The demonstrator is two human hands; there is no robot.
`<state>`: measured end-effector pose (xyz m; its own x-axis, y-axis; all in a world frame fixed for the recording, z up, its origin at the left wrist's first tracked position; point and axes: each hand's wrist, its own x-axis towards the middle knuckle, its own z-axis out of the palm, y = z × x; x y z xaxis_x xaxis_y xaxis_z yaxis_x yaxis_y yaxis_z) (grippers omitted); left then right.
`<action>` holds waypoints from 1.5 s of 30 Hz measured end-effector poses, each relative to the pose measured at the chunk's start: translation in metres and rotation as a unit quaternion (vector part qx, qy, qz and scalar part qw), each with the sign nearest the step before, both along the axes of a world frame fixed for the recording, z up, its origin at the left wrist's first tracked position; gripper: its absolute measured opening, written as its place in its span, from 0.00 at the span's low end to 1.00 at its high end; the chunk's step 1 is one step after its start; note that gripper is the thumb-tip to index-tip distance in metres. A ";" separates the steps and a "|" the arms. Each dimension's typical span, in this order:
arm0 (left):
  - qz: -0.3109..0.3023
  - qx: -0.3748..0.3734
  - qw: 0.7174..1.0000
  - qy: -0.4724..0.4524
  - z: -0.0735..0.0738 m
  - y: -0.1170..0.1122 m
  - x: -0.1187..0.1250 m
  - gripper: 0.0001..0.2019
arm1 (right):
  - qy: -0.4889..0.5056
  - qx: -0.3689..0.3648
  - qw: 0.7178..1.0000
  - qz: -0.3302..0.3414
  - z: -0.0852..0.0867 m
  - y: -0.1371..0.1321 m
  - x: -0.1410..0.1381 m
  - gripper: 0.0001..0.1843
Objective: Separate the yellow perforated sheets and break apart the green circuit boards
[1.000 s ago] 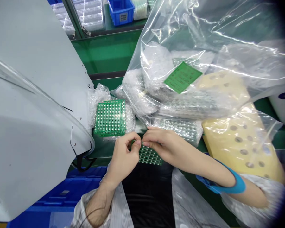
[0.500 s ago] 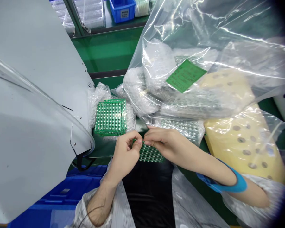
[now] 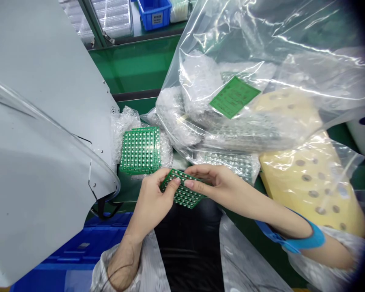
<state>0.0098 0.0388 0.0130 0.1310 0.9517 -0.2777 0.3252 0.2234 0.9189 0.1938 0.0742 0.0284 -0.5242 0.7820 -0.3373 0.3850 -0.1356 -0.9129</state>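
Note:
Between my two hands is a green circuit board panel (image 3: 187, 195) with rows of pale round pads, tilted above my lap at the table's front edge. My left hand (image 3: 156, 196) grips its left end, thumb on top and fingers underneath. My right hand (image 3: 211, 181) pinches its upper right part, thumb on the face and fingers behind. Whether it is one panel or more, I cannot tell. Just beyond my left hand, a stack of similar green circuit boards (image 3: 140, 151) lies on bubble wrap (image 3: 126, 121).
A large clear plastic bag (image 3: 197, 87) holds bubble-wrapped boards and a green card (image 3: 235, 97). Yellow perforated material (image 3: 310, 190) lies to the right. A grey machine housing (image 3: 48, 134) fills the left side. Blue bins stand below left (image 3: 91, 243) and on the back shelf (image 3: 155, 16).
My hands have turned the circuit board panel so more of its face shows. The fingers went from a fingertip pinch at the top edge to a wider hold on both sides.

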 end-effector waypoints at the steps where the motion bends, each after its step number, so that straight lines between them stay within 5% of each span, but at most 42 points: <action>1: 0.002 0.001 1.000 0.001 0.000 0.000 0.000 0.10 | -0.002 -0.002 1.000 0.003 -0.002 0.000 0.000 0.15; 23: 0.021 0.026 0.999 0.033 0.001 0.000 0.005 0.06 | -0.080 0.077 0.991 0.075 -0.002 -0.006 -0.004 0.24; 38: 0.036 0.024 0.999 0.014 -0.004 0.000 0.003 0.09 | -0.023 0.007 0.998 0.054 -0.006 -0.009 -0.005 0.20; 45: 0.038 -0.011 0.999 -0.014 -0.010 0.004 0.000 0.10 | 0.004 0.036 0.998 0.060 -0.003 -0.009 -0.001 0.19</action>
<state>0.0097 0.0429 0.0033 0.0671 0.9530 -0.2954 0.2804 0.2661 0.9223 0.1928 0.0647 0.0256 -0.6175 0.7360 -0.2776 0.3871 -0.0229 -0.9217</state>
